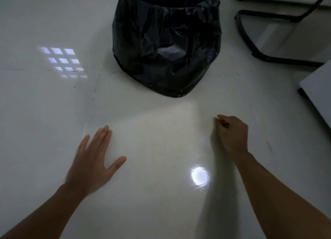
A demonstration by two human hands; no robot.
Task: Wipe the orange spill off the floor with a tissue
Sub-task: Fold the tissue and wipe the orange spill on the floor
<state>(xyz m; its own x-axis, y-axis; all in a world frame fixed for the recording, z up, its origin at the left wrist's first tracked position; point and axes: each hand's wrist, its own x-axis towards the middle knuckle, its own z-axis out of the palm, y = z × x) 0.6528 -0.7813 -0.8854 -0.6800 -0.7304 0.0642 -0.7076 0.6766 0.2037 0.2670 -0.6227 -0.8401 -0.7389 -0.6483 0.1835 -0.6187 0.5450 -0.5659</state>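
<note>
Faint orange trace just left of the right grip

The right hand (232,133) is seen with fingers curled in; a small orange-brown glint shows at the fingertips (221,121), but whether anything is pinched there cannot be told, and no tissue can be made out. Just left of that grip, and running further left toward the left hand (93,160), a pale yellowish smear (166,124) is seen on the floor (44,104); it may be residue or only a reflection. The left hand is laid flat, fingers straight, on the floor at the smear's far edge. Beyond both, a bin (166,41) lined in black is stood. The right grip is judged nearer the smear's brightest part.
</note>
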